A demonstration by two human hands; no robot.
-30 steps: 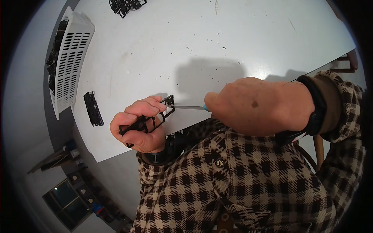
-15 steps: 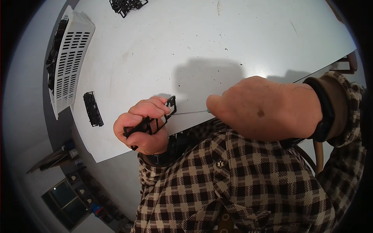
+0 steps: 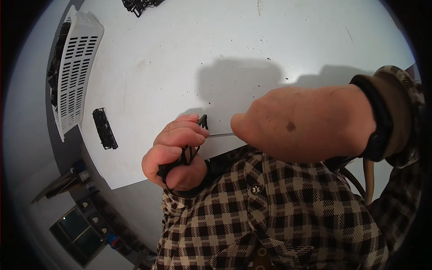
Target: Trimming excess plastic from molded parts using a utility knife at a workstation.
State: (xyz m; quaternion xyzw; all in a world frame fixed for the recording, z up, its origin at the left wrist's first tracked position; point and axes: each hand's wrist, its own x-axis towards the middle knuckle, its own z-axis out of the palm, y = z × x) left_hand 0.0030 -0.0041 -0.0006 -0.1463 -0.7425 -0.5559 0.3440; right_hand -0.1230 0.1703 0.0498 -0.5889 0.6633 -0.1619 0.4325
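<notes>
My left hand (image 3: 173, 155) is closed round a black openwork plastic frame (image 3: 192, 154), near the table's front edge. Fingers hide much of the frame; one end (image 3: 203, 121) sticks out past the fingertips. To the right, my right hand (image 3: 283, 126) is curled over a thin metal-shafted tool (image 3: 221, 134). The shaft points left and reaches the frame's end beside my left fingertips. Its handle is hidden in my fist, and the exact kind of tool does not show.
A bundle of black plastic frames (image 3: 105, 128) lies on the white table (image 3: 148, 94) at the left. More black frames (image 3: 140, 5) are at the far edge of view. A white slotted basket (image 3: 80, 67) holding dark parts stands far left. Small black specks dot the tabletop.
My left hand has shifted slightly right with the frame, which is now more covered by the fingers. My right hand has come a little left, closing the gap between the hands.
</notes>
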